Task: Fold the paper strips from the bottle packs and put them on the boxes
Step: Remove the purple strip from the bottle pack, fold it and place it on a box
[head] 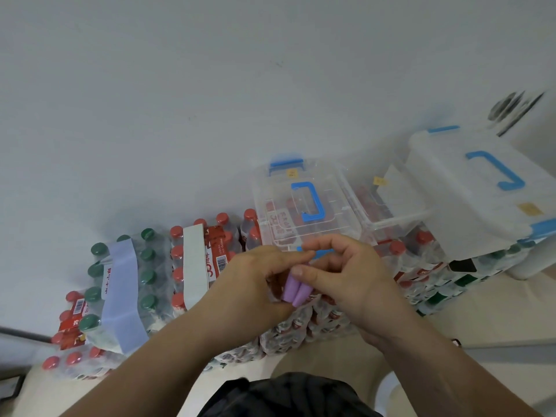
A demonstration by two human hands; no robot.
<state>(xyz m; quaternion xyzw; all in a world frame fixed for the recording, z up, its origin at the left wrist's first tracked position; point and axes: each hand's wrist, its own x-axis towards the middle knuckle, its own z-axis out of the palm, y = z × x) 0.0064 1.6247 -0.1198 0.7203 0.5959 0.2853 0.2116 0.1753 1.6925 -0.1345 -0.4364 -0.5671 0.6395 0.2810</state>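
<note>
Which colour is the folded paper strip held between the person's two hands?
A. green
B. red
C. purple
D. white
C: the folded strip pinched between the left hand and the right hand is plainly purple.

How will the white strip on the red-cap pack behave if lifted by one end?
Likely floppy: the white strip lies flat along the red-cap pack, following its top, so it should droop when lifted. Probably very light; a pinch should do. It probably creases easily, since the purple strip between the left hand and right hand holds folds.
</note>
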